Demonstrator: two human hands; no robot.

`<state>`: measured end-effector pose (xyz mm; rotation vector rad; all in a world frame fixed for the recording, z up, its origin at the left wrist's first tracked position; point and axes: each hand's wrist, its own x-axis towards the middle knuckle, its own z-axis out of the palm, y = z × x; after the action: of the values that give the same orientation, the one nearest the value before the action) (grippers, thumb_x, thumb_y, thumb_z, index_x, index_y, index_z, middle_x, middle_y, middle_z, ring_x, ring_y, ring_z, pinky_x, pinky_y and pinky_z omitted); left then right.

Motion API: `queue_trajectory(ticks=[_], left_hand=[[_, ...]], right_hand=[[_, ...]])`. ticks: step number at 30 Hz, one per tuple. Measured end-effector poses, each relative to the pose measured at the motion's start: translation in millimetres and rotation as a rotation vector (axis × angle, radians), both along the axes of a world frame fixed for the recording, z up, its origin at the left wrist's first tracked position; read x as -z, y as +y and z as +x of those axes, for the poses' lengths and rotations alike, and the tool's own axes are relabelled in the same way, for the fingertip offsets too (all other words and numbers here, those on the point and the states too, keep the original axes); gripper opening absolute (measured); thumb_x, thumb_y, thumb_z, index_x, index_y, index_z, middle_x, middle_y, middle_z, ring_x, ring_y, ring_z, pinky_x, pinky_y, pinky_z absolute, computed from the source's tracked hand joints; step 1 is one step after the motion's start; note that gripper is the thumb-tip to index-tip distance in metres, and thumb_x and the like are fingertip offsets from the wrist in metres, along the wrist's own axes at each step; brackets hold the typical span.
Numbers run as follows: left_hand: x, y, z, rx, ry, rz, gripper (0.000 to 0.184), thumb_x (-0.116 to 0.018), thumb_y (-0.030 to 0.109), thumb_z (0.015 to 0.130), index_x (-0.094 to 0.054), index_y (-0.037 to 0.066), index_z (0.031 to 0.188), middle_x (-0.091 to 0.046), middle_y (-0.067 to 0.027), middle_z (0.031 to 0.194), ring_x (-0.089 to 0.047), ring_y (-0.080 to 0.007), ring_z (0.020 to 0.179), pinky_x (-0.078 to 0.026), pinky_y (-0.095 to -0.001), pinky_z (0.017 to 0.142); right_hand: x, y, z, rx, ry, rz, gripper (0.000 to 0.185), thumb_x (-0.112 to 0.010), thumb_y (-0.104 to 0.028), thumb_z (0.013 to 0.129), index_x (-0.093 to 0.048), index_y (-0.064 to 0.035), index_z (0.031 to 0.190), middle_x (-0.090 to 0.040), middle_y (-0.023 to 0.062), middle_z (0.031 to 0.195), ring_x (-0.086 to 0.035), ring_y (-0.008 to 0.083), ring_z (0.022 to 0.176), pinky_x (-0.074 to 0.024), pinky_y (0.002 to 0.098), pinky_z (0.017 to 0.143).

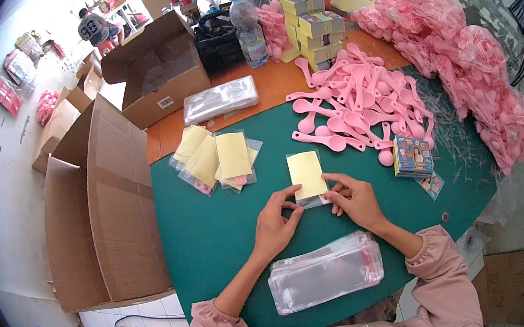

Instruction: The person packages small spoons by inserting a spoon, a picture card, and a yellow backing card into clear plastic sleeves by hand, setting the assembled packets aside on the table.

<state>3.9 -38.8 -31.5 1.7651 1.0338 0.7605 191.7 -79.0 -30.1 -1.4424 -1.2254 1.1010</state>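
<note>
Packet (300, 202) with yellow card (307, 169) at centre of frame, over green tabletop (220, 247). Left hand (276, 218) and right hand (357, 201) at its lower sides, thumbs and forefingers nearly together on edges; firmness of pinch can't be told. Step in hand looks like straightening or closing lower end; next move likely calls for flattening plastic evenly, card kept square.

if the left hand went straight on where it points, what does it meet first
The clear packet holding the yellow card, apparently touching the left hand; depth there is unclear.
</note>
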Motion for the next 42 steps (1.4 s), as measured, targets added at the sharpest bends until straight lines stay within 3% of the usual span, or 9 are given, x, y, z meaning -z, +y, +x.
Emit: queue_trajectory(ticks=[7, 12, 17, 18, 21, 27, 29, 32, 42], left_hand=[[6, 21, -16, 0.039, -0.113, 0.032, 0.046, -0.062, 0.001, 0.074, -0.05, 0.007, 0.118, -0.055, -0.0068, 0.108, -0.058, -0.0111, 0.079, -0.046, -0.0224, 0.06], [-37, 70, -71, -0.117, 0.045, 0.259, 0.045, -0.062, 0.002, 0.073, -0.05, 0.003, 0.117, -0.055, -0.0103, 0.108, -0.057, -0.0158, 0.082, -0.046, -0.0269, 0.066], [-66, 47, -63, -0.454, 0.819, 0.916, 0.032, -0.062, 0.019, 0.076, -0.056, 0.001, 0.102, -0.055, -0.0185, 0.101, -0.056, -0.0319, 0.082, -0.045, -0.0393, 0.074], [-67, 35, -52, -0.135, 0.6, 0.728, 0.033, -0.062, 0.023, 0.076, -0.056, 0.001, 0.101, -0.054, -0.0191, 0.1, -0.056, -0.0327, 0.082, -0.045, -0.0401, 0.074], [-46, -15, -8, 0.547, 0.276, 0.285, 0.034, -0.065, 0.028, 0.075, -0.056, 0.004, 0.097, -0.055, -0.0165, 0.096, -0.055, -0.0315, 0.086, -0.044, -0.0376, 0.075], [-18, -35, 28, 0.614, 0.286, 0.333, 0.026, -0.067, 0.022, 0.072, -0.057, 0.002, 0.085, -0.058, -0.0136, 0.087, -0.058, -0.0275, 0.078, -0.047, -0.035, 0.064], [-20, -22, 29, 0.713, 0.183, 0.07, 0.021, -0.066, 0.018, 0.072, -0.058, 0.002, 0.083, -0.059, -0.0106, 0.078, -0.059, -0.0248, 0.069, -0.047, -0.0333, 0.061], [-27, -11, 25, 0.696, 0.113, -0.085, 0.014, -0.064, 0.013, 0.075, -0.058, 0.003, 0.082, -0.062, -0.0055, 0.074, -0.061, -0.0152, 0.07, -0.047, -0.0277, 0.064], [2, 39, 15, 0.243, -0.572, -0.722, 0.022, -0.057, 0.007, 0.083, -0.042, 0.006, 0.098, -0.061, -0.014, 0.094, -0.061, -0.0157, 0.084, -0.051, -0.028, 0.074]], right_hand=[[-6, 4, 2, -0.013, -0.019, 0.008, 0.031, -0.058, -0.006, 0.081, -0.055, -0.0001, 0.111, -0.058, 0.0056, 0.072, -0.054, 0.0088, 0.055, -0.0455, 0.0203, 0.047], [-11, 57, 9, -0.044, -0.825, 0.602, 0.024, -0.061, -0.011, 0.075, -0.057, 0.0, 0.096, -0.055, 0.0082, 0.086, -0.053, 0.0237, 0.084, -0.0455, 0.0319, 0.073], [12, 123, 3, 0.024, -1.299, 0.566, 0.014, -0.06, -0.012, 0.072, -0.059, -0.0024, 0.083, -0.056, 0.0103, 0.085, -0.053, 0.0247, 0.084, -0.0427, 0.0369, 0.072], [9, 121, -2, 0.019, -1.334, 0.522, 0.013, -0.059, -0.009, 0.071, -0.059, -0.0034, 0.083, -0.056, 0.0111, 0.085, -0.053, 0.0242, 0.085, -0.0426, 0.0371, 0.07], [7, 110, -3, -0.025, -1.287, 0.419, 0.012, -0.058, -0.007, 0.071, -0.06, -0.0025, 0.082, -0.056, 0.0123, 0.085, -0.053, 0.0254, 0.086, -0.0429, 0.0384, 0.071], [-30, 63, 14, -0.039, -0.687, 0.456, 0.02, -0.054, -0.002, 0.074, -0.057, -0.0044, 0.094, -0.055, 0.0122, 0.083, -0.053, 0.0231, 0.077, -0.0428, 0.0358, 0.07], [-31, 52, 21, -0.004, -0.505, 0.525, 0.02, -0.053, -0.003, 0.077, -0.056, -0.005, 0.096, -0.054, 0.0089, 0.079, -0.052, 0.0183, 0.072, -0.0428, 0.0319, 0.065], [-15, 41, 37, 0.168, -0.091, 0.399, 0.012, -0.051, -0.011, 0.087, -0.056, -0.0056, 0.096, -0.049, -0.0046, 0.068, -0.039, 0.0007, 0.057, -0.0307, 0.0165, 0.048], [-13, 28, 45, 0.37, -0.009, 0.451, 0.009, -0.053, -0.01, 0.086, -0.054, -0.0023, 0.091, -0.051, -0.0009, 0.068, -0.046, 0.0038, 0.052, -0.0377, 0.0176, 0.044]])
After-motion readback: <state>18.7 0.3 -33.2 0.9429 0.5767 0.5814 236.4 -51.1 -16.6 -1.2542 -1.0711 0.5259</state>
